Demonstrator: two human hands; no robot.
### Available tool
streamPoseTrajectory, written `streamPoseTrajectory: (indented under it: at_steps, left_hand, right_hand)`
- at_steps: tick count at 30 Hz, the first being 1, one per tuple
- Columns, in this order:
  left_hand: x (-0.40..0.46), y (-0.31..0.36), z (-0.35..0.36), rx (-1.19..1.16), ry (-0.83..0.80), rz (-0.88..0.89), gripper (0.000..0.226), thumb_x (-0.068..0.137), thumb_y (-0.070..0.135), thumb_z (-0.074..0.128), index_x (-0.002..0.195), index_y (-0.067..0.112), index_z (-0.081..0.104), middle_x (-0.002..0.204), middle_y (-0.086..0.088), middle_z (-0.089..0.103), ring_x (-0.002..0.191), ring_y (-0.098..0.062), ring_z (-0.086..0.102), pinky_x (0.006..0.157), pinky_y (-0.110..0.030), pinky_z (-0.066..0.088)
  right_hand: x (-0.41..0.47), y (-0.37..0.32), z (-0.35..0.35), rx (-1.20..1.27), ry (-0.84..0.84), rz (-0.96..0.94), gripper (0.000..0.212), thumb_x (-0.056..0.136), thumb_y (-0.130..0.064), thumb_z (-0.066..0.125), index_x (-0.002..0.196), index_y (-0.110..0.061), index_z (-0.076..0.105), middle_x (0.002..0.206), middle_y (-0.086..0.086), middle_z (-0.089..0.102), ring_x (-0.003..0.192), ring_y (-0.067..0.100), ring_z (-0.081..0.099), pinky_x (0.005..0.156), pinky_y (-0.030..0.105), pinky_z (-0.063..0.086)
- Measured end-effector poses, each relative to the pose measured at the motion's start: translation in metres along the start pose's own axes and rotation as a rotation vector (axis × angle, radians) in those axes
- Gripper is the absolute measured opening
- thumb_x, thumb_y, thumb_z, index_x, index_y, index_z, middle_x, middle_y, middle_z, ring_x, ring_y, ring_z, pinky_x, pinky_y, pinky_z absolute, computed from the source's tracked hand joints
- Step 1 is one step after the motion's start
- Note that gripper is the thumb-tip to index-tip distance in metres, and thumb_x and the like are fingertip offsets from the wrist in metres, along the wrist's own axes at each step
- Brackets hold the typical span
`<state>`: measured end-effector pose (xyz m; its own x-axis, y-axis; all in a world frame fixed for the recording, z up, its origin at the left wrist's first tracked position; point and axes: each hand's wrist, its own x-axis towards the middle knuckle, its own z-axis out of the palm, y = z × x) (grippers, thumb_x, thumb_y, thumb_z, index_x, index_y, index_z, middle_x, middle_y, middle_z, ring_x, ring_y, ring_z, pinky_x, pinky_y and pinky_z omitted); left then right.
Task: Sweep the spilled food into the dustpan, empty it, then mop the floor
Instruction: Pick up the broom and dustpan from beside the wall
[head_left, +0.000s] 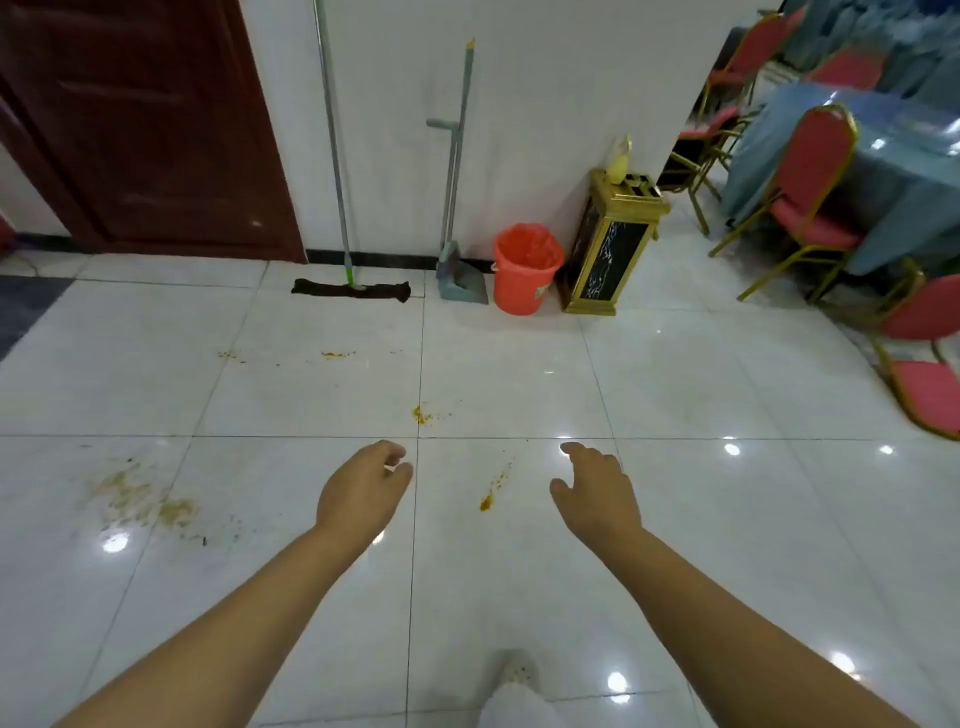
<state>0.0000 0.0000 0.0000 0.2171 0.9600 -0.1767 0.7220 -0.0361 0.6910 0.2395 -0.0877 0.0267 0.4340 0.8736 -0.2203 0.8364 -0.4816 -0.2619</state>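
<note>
Orange food bits lie on the white tiled floor: a streak (492, 492) between my hands, a small pile (422, 414) just beyond them, and a wider yellowish smear (140, 499) at the left. My left hand (363, 493) and my right hand (597, 493) reach forward over the floor, both holding nothing, fingers loosely apart. Against the far wall lean a grey broom and dustpan set (460, 275) and a flat mop (350, 288) with a dark head and a long metal handle. An orange bucket (525, 270) with a liner stands beside the dustpan.
A gold and black bin (608, 249) stands right of the bucket. Red banquet chairs (810, 197) and a blue-covered table (883, 171) fill the right side. A dark red door (140, 130) is at the far left. More crumbs (335, 354) lie near the mop.
</note>
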Motion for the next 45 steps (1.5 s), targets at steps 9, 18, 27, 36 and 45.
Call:
streamPoseTrajectory:
  at_steps: [9,18,27,36,45]
  left_hand:
    - [0.135,0.028,0.029,0.028,0.0,-0.016,0.028,0.094,0.026,0.052,0.121,0.021,0.059,0.112,0.008,0.061,0.088,-0.005,0.052,0.075,-0.021,0.039]
    - [0.298,0.085,0.035,0.017,0.093,-0.078,0.029,0.095,0.02,0.05,0.123,0.017,0.059,0.117,0.004,0.061,0.092,-0.008,0.052,0.079,-0.024,0.041]
    - [0.427,0.099,0.026,0.022,0.112,-0.121,0.029,0.094,0.019,0.051,0.122,0.017,0.06,0.116,0.002,0.062,0.092,-0.008,0.052,0.08,-0.023,0.04]
    - [0.619,0.114,-0.002,0.042,0.064,-0.059,0.029,0.095,0.019,0.051,0.122,0.017,0.06,0.118,0.0,0.062,0.092,-0.008,0.052,0.078,-0.023,0.042]
    - [0.778,0.158,-0.005,0.062,-0.004,-0.002,0.031,0.095,0.02,0.05,0.125,0.018,0.058,0.122,0.001,0.06,0.094,-0.007,0.05,0.082,-0.023,0.042]
  right_hand:
    - [0.135,0.007,-0.003,0.232,0.007,0.007,0.046,0.095,-0.024,0.05,0.14,-0.022,0.045,0.135,-0.002,0.053,0.125,0.014,0.048,0.101,0.027,0.039]
    - [0.319,0.02,-0.045,0.244,-0.066,-0.029,0.04,0.096,-0.021,0.048,0.136,-0.02,0.05,0.132,-0.003,0.056,0.116,0.012,0.056,0.091,0.023,0.044]
    - [0.476,-0.011,-0.068,0.208,-0.079,-0.052,0.036,0.095,-0.02,0.048,0.13,-0.02,0.057,0.129,-0.002,0.059,0.112,0.013,0.058,0.083,0.018,0.04]
    - [0.638,-0.066,-0.087,0.224,-0.054,0.042,0.035,0.094,-0.017,0.048,0.127,-0.018,0.06,0.129,-0.001,0.06,0.114,0.015,0.057,0.09,0.022,0.044]
    - [0.768,-0.09,-0.108,0.265,-0.039,0.132,0.033,0.092,-0.017,0.049,0.123,-0.019,0.063,0.126,-0.001,0.062,0.112,0.015,0.059,0.087,0.022,0.043]
